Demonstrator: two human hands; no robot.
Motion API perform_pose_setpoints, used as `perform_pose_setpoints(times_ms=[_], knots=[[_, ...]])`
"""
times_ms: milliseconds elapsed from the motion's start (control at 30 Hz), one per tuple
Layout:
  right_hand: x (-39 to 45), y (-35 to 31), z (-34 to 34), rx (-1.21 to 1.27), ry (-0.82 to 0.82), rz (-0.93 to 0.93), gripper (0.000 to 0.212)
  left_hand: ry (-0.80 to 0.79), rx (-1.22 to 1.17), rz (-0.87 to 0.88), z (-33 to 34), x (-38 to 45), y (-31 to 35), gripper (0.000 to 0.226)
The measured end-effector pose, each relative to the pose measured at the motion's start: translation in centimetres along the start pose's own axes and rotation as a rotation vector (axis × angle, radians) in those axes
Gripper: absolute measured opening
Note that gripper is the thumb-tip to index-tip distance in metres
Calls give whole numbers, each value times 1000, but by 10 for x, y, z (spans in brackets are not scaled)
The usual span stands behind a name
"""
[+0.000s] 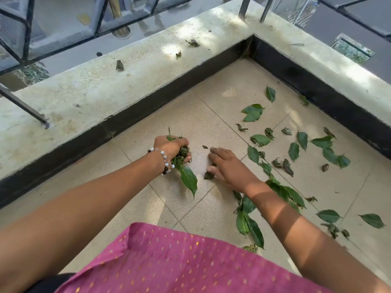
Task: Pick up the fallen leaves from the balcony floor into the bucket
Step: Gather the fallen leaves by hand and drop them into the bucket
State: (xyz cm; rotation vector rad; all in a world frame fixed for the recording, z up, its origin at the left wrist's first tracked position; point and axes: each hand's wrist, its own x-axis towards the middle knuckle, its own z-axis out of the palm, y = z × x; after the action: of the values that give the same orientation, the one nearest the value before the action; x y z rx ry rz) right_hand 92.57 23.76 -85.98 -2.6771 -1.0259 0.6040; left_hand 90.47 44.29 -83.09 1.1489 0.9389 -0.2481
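**Desk:** 2 hands at work on a balcony corner. What goes on the left?

**Photographer:** A pale concrete ledge [88, 96] with a few dried scraps on it, railing bars above. Below it, the left hand [172, 148], beaded bracelet [164, 158] at the wrist, is clenched round a bunch of leaves [184, 166], 1 long green blade hanging out underneath.

**Desk:** And the centre?

**Photographer:** The right hand [227, 164] lies low over the tiled floor [211, 115], fingers spread and mostly straight, gripping nothing I can make out. A small dark leaf [209, 175] sits at its thumb; whether it touches, I cannot tell.

**Desk:** Right side?

**Photographer:** Most of the fallen leaves [300, 144] lie there, loose across the tiles, some flat and green, some curled and dry. No bucket is in view.

**Desk:** How would they handle?

**Photographer:** Very light and limp, I would judge; the dry ones likely crumble. Flat ones probably need lifting by an edge or stem, or sweeping together first.
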Motion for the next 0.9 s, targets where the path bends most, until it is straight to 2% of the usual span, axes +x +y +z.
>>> perform_pose_setpoints(times_ms=[100, 167, 200, 300, 367, 433, 500, 533, 633, 700, 767, 833, 900], knots=[[-7, -22, 16, -15, -1, 92, 57, -56, 16, -64, -2, -1, -7, 14], [-9, -33, 28, -27, 124, 69, 36, -73, 23, -67, 1, -6, -9, 9], [-11, -35, 31, -2, 174, 67, 23, -99, 24, -66, 2, -10, -9, 16], [-18, -33, 27, 61, 228, 132, 16, -110, 10, -19, 4, -21, -11, 21], [-19, -30, 14, 230, 312, 260, 14, -109, -32, -11, 4, -26, -11, 18], [-18, -36, -5, 658, 440, 454, 14, -138, -13, -30, 9, -31, -12, 12], [-15, -47, -18, 1051, 557, 544, 17, -181, 1, -42, 22, -39, -14, 12], [-14, -51, -21, 1082, 601, 552, 18, -187, 5, -29, 29, -42, -16, 13], [-17, -58, -25, 933, 699, 540, 10, -151, 9, 12, 51, -47, -20, 18], [-26, -53, -27, 811, 686, 468, 14, -139, -23, 31, 61, -48, -20, 21], [-39, -44, -30, 826, 571, 379, 28, -125, 0, 57, 68, -47, -22, 27], [-54, -34, -35, 1089, 428, 320, 46, -117, 69, 72, 73, -49, -26, 34], [-64, -17, -37, 1262, 434, 349, 54, -143, 109, 60, 77, -51, -33, 34]])
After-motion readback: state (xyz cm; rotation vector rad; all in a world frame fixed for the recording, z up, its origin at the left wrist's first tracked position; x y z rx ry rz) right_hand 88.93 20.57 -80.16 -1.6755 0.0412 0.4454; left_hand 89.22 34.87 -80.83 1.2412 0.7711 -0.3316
